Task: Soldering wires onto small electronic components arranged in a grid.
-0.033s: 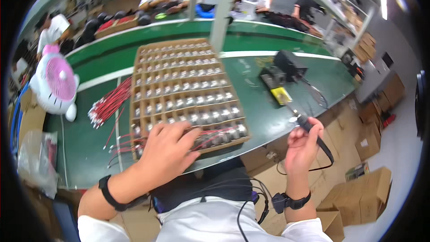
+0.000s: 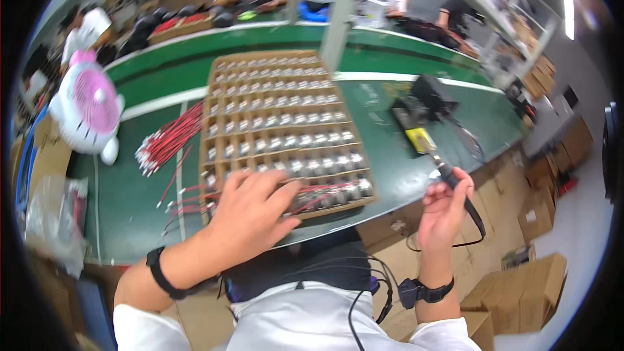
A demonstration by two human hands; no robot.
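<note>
My right hand (image 2: 443, 211) grips a soldering iron (image 2: 450, 179) by its dark handle. The iron's metal end points toward a yellow-fronted soldering stand (image 2: 419, 140); I cannot tell whether they touch. My left hand (image 2: 250, 218) rests palm down over the near left part of a cardboard tray (image 2: 372, 199), fingers apart. Silver cylindrical parts (image 2: 315, 166) fill the tray's divided rows. Red wires (image 2: 318, 189) lie across the nearest row beside my left fingers, their ends sticking out past the tray's left side. My hand hides some of that row.
A bundle of red wires with white connectors (image 2: 170, 140) lies left of the tray. Farther left stands a pink and white fan (image 2: 97, 101), above a clear plastic bag (image 2: 58, 221). Behind the stand is a black box (image 2: 434, 96). Several people work across the green bench (image 2: 390, 185).
The whole scene has shifted a little rightward in view. The soldering iron has come closer to the yellow-fronted stand. My left hand stays over the tray's nearest rows.
</note>
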